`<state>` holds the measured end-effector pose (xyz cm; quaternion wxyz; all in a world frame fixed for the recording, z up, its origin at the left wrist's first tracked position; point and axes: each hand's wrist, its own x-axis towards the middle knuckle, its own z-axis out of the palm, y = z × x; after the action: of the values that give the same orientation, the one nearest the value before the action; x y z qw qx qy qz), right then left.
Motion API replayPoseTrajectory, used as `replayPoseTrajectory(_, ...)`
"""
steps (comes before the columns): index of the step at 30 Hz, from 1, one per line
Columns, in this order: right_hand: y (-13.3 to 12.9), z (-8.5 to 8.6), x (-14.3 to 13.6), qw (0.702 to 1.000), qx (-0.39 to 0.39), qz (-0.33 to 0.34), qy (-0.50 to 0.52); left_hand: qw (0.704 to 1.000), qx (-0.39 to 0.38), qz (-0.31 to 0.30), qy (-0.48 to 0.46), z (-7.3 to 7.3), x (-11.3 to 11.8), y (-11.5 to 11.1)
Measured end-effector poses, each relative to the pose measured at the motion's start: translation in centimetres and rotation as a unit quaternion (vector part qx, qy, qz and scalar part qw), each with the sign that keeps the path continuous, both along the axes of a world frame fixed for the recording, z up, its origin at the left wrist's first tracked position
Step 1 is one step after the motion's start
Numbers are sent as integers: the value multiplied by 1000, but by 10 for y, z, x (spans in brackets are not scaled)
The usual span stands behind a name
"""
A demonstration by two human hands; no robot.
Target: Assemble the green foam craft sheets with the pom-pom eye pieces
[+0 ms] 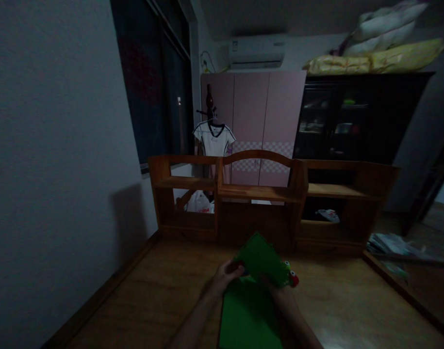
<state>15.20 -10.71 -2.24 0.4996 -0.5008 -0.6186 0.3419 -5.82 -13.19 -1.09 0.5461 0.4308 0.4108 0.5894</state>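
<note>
A green flat panel point(258, 257) is raised and tilted above the wooden surface, one corner pointing up and away. My left hand point(225, 276) grips its left edge, and a dark reddish patch I cannot make out shows by the fingertips. At the panel's lower edge my right hand point(278, 289) is closed, with the fingers partly dim. Small red and green figures with round white eyes point(291, 276) stick out at the right corner. Below lies a larger green panel point(247, 315), nearer to me; whether the two are joined is hidden.
The wooden surface point(141, 295) meets a white wall point(61, 145) on the left. A wooden shelf unit point(258, 194) stands across its far end. Beyond are a hanging white shirt point(215, 138), a pink wardrobe point(249, 106) and a dark cabinet point(356, 116). The room is dim.
</note>
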Motion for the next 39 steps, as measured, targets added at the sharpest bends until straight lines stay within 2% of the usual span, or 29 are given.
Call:
replayPoseTrajectory(4, 3, -8, 2, 998, -54, -26, -3, 1000, -19, 1, -1, 2, 1, 3)
replayPoseTrajectory(8, 5, -13, 3, 998, -50, -25, -13, 999, -29, -8, -12, 4, 2, 2)
replayPoseTrajectory(15, -2, -3, -1, 999, -33, -3, -32, 1000, -13, -11, 0, 9, 0, -1)
replayPoseTrajectory(21, -5, 0, 0, 998, -32, 28, -36, 1000, 1, 9, 6, 5, 0, -2)
replayPoseTrajectory(28, -11, 14, -4, 998, 0, 60, -28, 1000, -3, 11, -5, 5, -7, -2)
replayPoseTrajectory(32, -10, 12, -4, 997, 8, 72, -27, 1000, -10, 27, -7, -1, -9, 4)
replayPoseTrajectory(39, -4, 7, 0, 998, 2, 47, -51, 999, 15, 31, -12, -7, -11, 6)
